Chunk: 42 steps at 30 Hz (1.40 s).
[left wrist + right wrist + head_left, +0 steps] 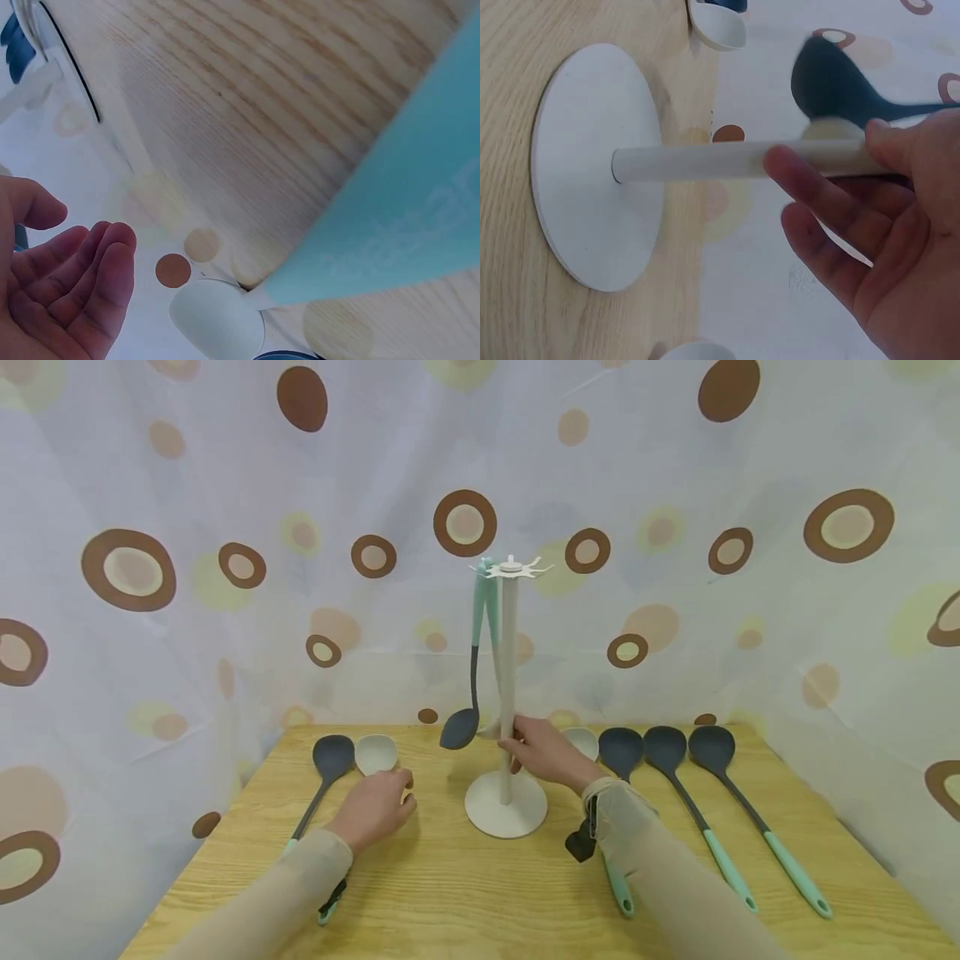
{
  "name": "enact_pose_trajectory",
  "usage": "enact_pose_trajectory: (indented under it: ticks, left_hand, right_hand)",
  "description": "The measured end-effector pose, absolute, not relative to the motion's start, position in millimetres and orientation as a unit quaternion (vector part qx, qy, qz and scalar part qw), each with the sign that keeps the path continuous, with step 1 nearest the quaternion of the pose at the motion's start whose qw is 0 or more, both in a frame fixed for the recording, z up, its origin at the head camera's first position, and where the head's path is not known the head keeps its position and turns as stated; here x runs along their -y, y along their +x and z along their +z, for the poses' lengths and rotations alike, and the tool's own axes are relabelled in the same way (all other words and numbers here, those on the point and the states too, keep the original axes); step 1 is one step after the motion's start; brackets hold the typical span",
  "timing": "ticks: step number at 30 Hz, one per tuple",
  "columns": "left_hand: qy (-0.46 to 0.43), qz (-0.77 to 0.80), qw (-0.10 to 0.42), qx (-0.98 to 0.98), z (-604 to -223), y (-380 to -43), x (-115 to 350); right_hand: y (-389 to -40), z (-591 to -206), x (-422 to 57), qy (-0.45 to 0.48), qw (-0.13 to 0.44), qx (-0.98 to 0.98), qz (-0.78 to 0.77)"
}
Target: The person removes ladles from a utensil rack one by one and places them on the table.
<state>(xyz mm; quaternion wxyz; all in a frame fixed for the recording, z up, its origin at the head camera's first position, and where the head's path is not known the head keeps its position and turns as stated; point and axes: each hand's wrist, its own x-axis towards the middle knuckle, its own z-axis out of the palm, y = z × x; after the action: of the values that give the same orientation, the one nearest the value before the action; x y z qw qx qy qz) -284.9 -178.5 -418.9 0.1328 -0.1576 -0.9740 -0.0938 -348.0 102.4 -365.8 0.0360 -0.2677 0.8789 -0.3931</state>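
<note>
A white utensil stand [507,652] with a round base stands mid-table, a ring of hooks on top. My right hand [551,752] grips its pole low down, thumb and fingers around it in the right wrist view. From the hooks hang a dark ladle [460,729] with a mint handle and a second, paler utensil, partly hidden behind the pole. On the left, my left hand [375,810] hovers near a white ladle [377,752], its fingers loosely bent and holding nothing. That ladle's mint handle [390,202] runs close to the left wrist camera.
Left of the white ladle lies a dark ladle [333,756]. To the right are another white utensil [581,741], partly hidden by my right arm, and three dark ones, including the outermost dark ladle [712,746]. A spotted curtain [405,443] hangs behind the wooden table [435,893].
</note>
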Motion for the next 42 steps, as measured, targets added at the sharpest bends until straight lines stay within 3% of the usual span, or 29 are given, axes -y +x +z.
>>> enact_pose_trajectory:
  ticks: [9, 19, 28, 36, 42]
  left_hand:
    - [-0.155, -0.117, 0.128, 0.973, -421, -283, 181]
    - [-0.137, -0.168, 0.120, 0.969, -402, -290, 172]
    - [-0.163, -0.224, 0.195, 0.941, -351, -307, 123]
    - [-0.190, -0.267, 0.249, 0.911, -321, -317, 85]
    - [-0.206, -0.291, 0.259, 0.898, -318, -316, 78]
  right_hand:
    - [-350, -363, -108, -0.299, 0.083, -0.863, -0.398]
    - [-349, -370, -104, -0.272, 0.058, -0.882, -0.381]
    - [-347, -379, -95, -0.231, -0.008, -0.904, -0.360]
    - [-341, -373, -92, -0.222, -0.001, -0.913, -0.343]
    - [-339, -372, -93, -0.226, -0.002, -0.914, -0.336]
